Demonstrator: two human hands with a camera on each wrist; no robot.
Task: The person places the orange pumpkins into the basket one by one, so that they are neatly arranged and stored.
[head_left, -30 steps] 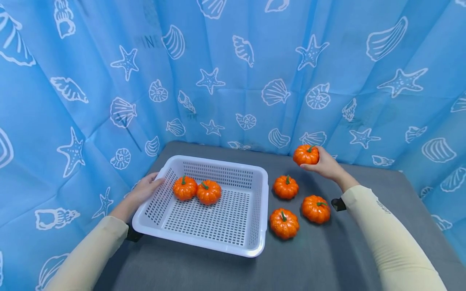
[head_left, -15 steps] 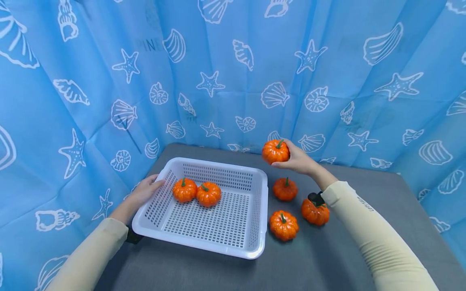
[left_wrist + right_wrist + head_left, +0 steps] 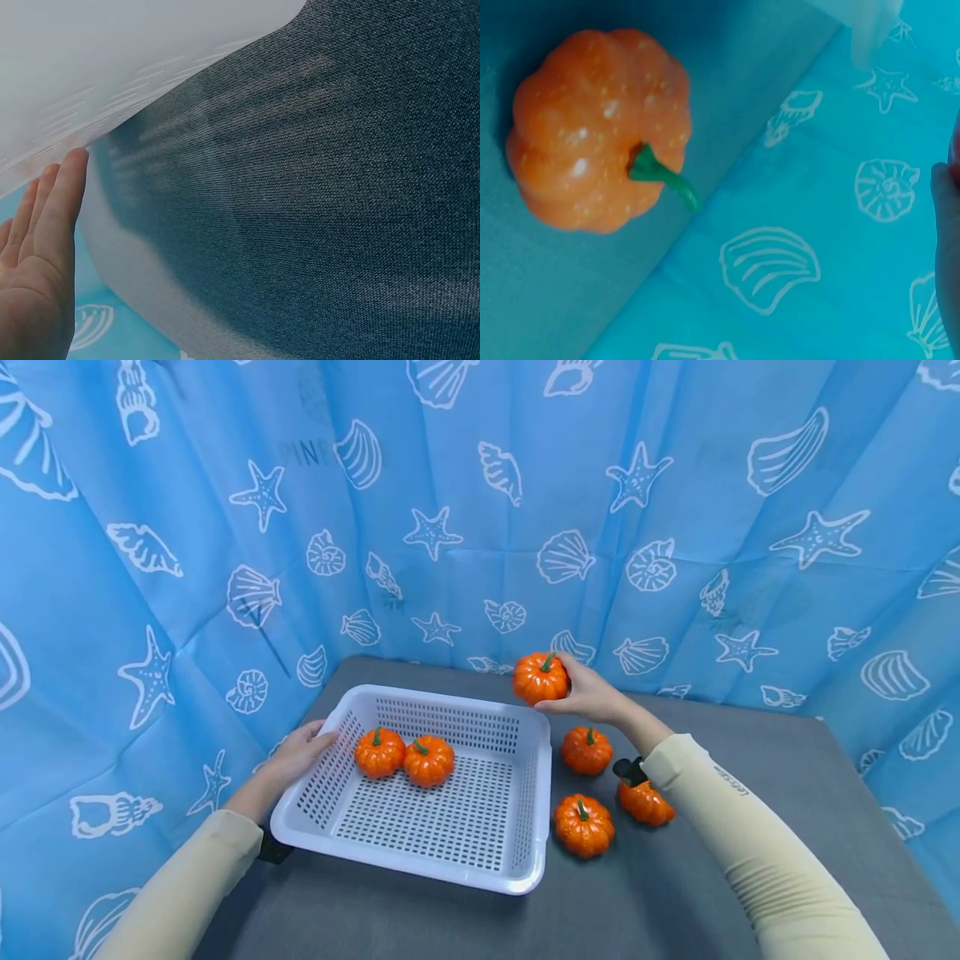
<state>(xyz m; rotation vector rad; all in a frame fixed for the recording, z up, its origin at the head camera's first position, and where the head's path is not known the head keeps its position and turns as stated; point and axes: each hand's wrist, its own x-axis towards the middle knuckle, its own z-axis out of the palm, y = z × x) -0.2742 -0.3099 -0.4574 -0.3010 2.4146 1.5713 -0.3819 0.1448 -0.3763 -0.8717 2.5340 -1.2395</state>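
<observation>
A white perforated plastic basket (image 3: 438, 872) stands on the table, with two small orange pumpkins, one a left pumpkin (image 3: 379, 752) and one a right pumpkin (image 3: 429, 761), side by side inside. At its left end my left hand (image 3: 292, 760) holds the rim; in the left wrist view its long fingers (image 3: 64, 187) lie nearly straight against the outer wall, thumb out of sight there. Another orange pumpkin (image 3: 538, 679) is gripped in my right hand (image 3: 592, 695), raised near the basket's far right corner. The right wrist view catches only that hand's edge (image 3: 949, 247).
Right of the basket, three more pumpkins sit on the grey table (image 3: 742, 777): a far one (image 3: 587, 751), a near one (image 3: 583, 827) and one partly behind my right wrist (image 3: 647, 803). A blue shell-patterned curtain (image 3: 465, 560) hangs behind the table and along its sides.
My right hand has carried its pumpkin leftward, from above the table's far right side to the basket's far right corner. The left hand and basket stay where they were.
</observation>
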